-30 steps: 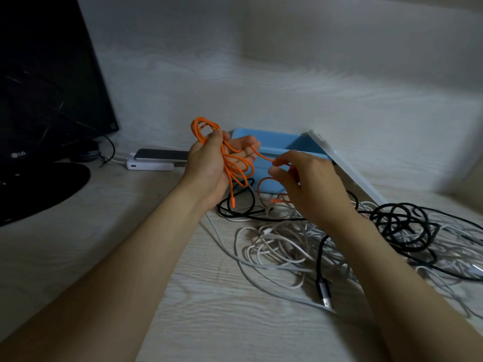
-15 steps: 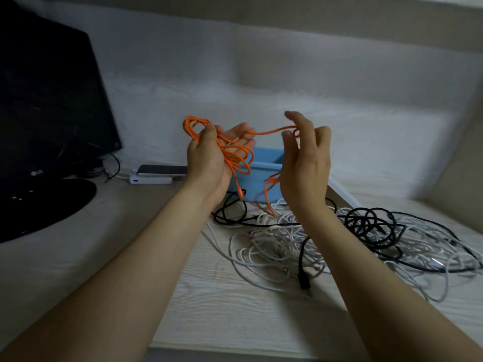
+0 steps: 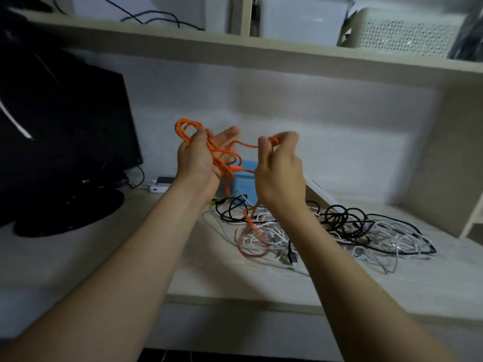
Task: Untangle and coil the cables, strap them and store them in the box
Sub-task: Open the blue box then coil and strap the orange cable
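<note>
An orange cable (image 3: 220, 152) is partly looped in my left hand (image 3: 200, 163), whose thumb pins the loops against the palm. My right hand (image 3: 278, 168) pinches a strand of the same cable at its fingertips, a short way to the right, and the strand runs taut between both hands. The cable's tail drops behind my right wrist to the desk (image 3: 104, 259). Below lies a tangle of white cables (image 3: 264, 236) and black cables (image 3: 347, 220). The blue box (image 3: 244, 181) stands behind my hands, mostly hidden, with its white lid (image 3: 320, 194) leaning beside it.
A black monitor (image 3: 60, 121) on a round base stands at the left. A white charger with a phone (image 3: 160, 185) lies behind my left forearm. Overhead, a shelf (image 3: 261, 56) carries a white perforated basket (image 3: 407, 32). The desk's front edge is near.
Both hands have risen higher above the desk with the orange cable, and my view has tilted up to show the shelf. My right fingers have curled onto the strand.
</note>
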A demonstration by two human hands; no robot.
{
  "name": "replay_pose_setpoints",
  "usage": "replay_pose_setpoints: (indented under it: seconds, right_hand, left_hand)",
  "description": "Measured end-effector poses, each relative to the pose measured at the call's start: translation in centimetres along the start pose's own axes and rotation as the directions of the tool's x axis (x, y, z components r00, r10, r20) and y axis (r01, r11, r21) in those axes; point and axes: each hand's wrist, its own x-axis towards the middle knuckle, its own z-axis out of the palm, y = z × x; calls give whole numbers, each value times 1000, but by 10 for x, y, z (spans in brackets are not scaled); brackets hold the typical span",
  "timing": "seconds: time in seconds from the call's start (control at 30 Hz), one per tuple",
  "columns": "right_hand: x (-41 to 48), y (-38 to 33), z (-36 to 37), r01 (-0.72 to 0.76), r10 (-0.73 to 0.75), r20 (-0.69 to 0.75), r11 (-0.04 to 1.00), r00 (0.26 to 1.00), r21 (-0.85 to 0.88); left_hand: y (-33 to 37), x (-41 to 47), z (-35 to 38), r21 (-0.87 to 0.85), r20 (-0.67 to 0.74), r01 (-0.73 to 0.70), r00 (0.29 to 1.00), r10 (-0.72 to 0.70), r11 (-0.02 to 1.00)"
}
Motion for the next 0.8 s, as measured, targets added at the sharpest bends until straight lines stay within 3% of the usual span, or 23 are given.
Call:
replay_pose_setpoints:
  seconds: [0.07,0.13,0.17,0.2,0.23,0.27,0.3,0.33,0.37,0.43,0.57,0.63,0.73,0.8]
  right_hand:
    - [-17,-4,-1,-175,164,93,976,982,129]
    - [-35,-6,-5,-425,371,274,888,887,175]
    - [-44,-8,-9,-586,475,427,791,769,176]
    - [-54,-8,-13,-731,530,597,667,603,147]
    - [-65,-11,-19,-821,522,733,565,435,85]
    - [-76,-12,-23,-850,480,818,526,317,21]
    - [-84,-11,-26,-835,430,866,550,255,-27]
    - [-89,-8,-25,-794,391,888,606,242,-50]
    - [-93,-7,-25,-737,356,896,674,265,-50]
    - [-97,-8,-20,-607,320,868,794,379,-28]
    - [-105,-16,-13,-433,273,639,895,719,105]
    - [-112,-21,-11,-445,281,543,874,791,196]
    - [-121,-22,-8,-507,342,453,802,823,316]
    - [-123,-15,-7,-397,303,336,881,892,257]
  left_hand:
    - [8,-10,-6,82,3,15,1000,-15,997]
    - [14,-20,-12,126,7,50,999,-51,991]
    - [17,-25,-14,142,13,74,997,-76,987]
    - [20,-30,-16,161,25,101,994,-106,982]
    - [22,-35,-18,190,43,130,989,-140,973]
    - [25,-40,-21,232,66,158,982,-177,960]
    - [28,-45,-23,280,93,182,972,-216,943]
    - [30,-49,-26,330,118,200,961,-251,923]
    - [32,-52,-29,380,142,208,950,-279,901]
    - [33,-58,-36,463,171,210,932,-319,861]
    - [30,-64,-46,495,184,216,921,-344,842]
    - [29,-67,-50,482,182,232,917,-355,845]
    - [26,-68,-54,441,186,243,917,-353,864]
    - [22,-69,-54,428,198,239,916,-349,871]
